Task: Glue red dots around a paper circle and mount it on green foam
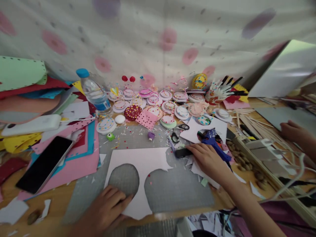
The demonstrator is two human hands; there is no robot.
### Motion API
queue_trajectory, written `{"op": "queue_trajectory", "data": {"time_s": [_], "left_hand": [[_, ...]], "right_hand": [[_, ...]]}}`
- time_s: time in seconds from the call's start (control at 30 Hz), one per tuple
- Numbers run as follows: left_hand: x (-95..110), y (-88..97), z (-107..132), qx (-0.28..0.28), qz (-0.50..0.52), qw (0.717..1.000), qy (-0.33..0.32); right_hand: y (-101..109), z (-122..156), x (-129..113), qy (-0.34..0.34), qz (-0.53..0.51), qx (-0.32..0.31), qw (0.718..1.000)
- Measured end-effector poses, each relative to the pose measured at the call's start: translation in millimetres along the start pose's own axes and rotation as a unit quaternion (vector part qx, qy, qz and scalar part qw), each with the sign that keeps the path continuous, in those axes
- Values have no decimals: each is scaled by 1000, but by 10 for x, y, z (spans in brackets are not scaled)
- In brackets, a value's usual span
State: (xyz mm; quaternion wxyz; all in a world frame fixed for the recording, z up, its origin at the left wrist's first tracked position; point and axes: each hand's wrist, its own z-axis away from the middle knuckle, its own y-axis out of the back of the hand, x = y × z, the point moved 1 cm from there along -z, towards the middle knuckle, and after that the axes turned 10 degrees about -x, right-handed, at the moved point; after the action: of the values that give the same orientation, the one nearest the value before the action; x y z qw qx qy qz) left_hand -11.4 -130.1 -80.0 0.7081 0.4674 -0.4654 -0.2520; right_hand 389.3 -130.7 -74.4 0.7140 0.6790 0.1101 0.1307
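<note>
A white paper sheet (145,158) with large rounded cut-outs lies on the grey cutting mat (177,191). My left hand (108,204) is at its lower left edge, with curled fingers on the paper; the thumb is partly hidden. My right hand (207,161) reaches over the mat's right side, its fingertips closed on the end of a small black oblong tool (182,152). I cannot make out the tool's exact kind. Black-handled scissors (175,136) lie just behind it. Beside my right hand are a blue glue gun (213,141) and cut white paper (217,128).
Several round decorated paper pieces (133,112) line the back. A water bottle (96,93), a phone (44,164) and coloured sheets (84,164) stand or lie left. Right are a pen cup (217,93), a power strip (256,164) with cables and another person's hand (293,130).
</note>
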Motion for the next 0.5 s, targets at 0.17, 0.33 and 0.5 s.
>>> {"op": "queue_trajectory", "data": {"time_s": [0.17,0.33,0.5], "left_hand": [[13,-20,59,24,12,999,21],[35,40,92,53,27,998,14],[35,132,145,79,20,997,-1]], "right_hand": [[143,6,-87,25,-54,25,998],[274,8,-422,44,-116,32,992],[156,-130,-604,-5,-127,27,992]]}}
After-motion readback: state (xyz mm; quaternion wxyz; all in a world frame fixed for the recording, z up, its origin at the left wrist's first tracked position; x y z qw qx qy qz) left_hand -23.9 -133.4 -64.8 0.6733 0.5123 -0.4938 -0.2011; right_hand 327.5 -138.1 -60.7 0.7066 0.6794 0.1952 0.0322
